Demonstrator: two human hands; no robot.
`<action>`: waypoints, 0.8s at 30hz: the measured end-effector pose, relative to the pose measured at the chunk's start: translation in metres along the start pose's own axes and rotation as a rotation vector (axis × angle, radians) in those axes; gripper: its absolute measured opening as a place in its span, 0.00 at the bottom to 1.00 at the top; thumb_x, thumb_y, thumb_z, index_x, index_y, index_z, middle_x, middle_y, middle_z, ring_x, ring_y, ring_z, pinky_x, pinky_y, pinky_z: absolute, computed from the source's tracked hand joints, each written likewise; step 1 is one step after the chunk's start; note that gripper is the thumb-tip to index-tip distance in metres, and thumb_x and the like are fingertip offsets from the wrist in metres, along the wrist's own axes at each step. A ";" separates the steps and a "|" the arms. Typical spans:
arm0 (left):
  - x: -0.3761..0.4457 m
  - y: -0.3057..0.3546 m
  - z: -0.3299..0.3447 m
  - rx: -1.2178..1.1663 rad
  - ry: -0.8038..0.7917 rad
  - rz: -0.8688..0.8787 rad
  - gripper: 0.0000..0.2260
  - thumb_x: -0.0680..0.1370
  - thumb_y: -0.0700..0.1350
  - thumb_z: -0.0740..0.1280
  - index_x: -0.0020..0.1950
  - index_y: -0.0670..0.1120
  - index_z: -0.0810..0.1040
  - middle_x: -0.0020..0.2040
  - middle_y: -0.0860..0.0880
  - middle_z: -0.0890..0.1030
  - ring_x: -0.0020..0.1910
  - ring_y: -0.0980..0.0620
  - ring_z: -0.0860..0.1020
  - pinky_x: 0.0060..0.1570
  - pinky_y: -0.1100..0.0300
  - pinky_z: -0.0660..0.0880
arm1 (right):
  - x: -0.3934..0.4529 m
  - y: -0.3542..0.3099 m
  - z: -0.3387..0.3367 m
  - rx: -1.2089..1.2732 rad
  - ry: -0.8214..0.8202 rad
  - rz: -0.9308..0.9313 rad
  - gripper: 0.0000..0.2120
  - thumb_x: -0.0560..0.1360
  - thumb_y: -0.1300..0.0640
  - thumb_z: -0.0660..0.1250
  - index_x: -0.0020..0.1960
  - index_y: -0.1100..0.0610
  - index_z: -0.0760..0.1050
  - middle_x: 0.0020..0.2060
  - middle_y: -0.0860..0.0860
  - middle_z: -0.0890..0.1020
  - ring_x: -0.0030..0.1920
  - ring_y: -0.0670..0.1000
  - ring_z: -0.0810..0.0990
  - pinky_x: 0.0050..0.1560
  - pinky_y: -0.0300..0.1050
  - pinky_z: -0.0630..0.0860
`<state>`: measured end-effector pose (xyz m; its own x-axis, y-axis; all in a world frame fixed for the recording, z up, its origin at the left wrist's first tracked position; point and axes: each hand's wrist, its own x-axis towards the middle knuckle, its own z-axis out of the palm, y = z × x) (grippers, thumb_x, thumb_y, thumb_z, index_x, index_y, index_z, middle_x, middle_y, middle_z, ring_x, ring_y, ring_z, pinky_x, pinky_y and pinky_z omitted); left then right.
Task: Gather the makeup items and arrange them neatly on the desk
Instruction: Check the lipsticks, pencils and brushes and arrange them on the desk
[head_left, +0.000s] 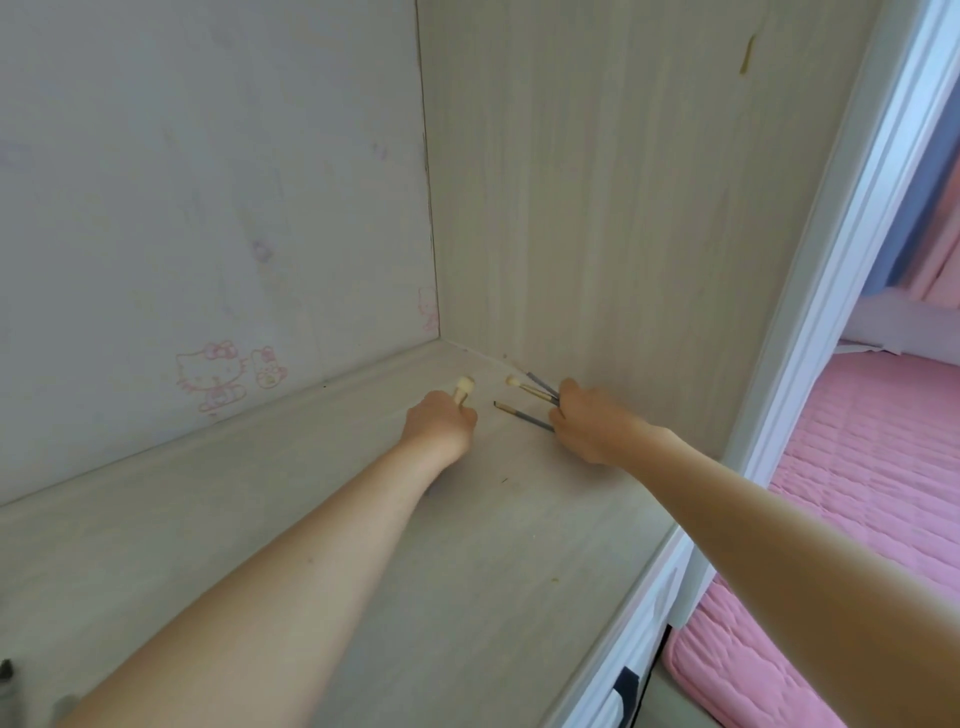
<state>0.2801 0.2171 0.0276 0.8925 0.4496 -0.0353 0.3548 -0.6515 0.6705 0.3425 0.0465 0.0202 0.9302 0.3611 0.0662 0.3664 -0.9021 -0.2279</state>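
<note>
Pale wood-grain desk top (467, 545), both hands reaching into the far right corner, gathering brushes.
Left hand (439, 428) curled round a stubby cream-headed makeup brush (464, 387); right hand (592, 426) pinching a fan of thin dark-handled brushes (524, 413), tips splayed toward the corner. Best to square the handles into one bundle before lifting, so none slips out. Beyond, back panel carries faint pink cartoon cat stickers (210, 376); no readable writing or brand.
</note>
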 end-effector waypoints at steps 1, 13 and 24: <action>0.000 -0.002 -0.003 -0.058 -0.012 -0.029 0.16 0.82 0.49 0.57 0.60 0.38 0.71 0.54 0.39 0.76 0.52 0.39 0.75 0.44 0.57 0.69 | 0.000 -0.001 0.000 0.031 -0.017 0.008 0.08 0.81 0.53 0.52 0.50 0.59 0.60 0.43 0.59 0.74 0.40 0.57 0.72 0.40 0.47 0.69; -0.026 -0.024 -0.035 -0.635 -0.206 -0.159 0.06 0.82 0.36 0.53 0.50 0.40 0.69 0.40 0.42 0.72 0.28 0.49 0.70 0.24 0.60 0.68 | -0.011 -0.018 -0.006 -0.206 -0.186 -0.073 0.08 0.78 0.53 0.58 0.49 0.58 0.70 0.43 0.54 0.72 0.40 0.55 0.73 0.38 0.43 0.68; -0.086 -0.034 -0.093 -0.726 -0.182 -0.131 0.02 0.80 0.35 0.60 0.50 0.38 0.72 0.34 0.44 0.73 0.26 0.53 0.67 0.23 0.64 0.65 | -0.064 -0.041 -0.015 0.171 -0.092 -0.013 0.12 0.78 0.54 0.54 0.42 0.59 0.70 0.38 0.55 0.76 0.34 0.53 0.72 0.30 0.42 0.68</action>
<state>0.1653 0.2569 0.0766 0.9097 0.3471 -0.2280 0.2450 -0.0053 0.9695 0.2685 0.0570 0.0404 0.9166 0.3993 -0.0176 0.3614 -0.8469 -0.3900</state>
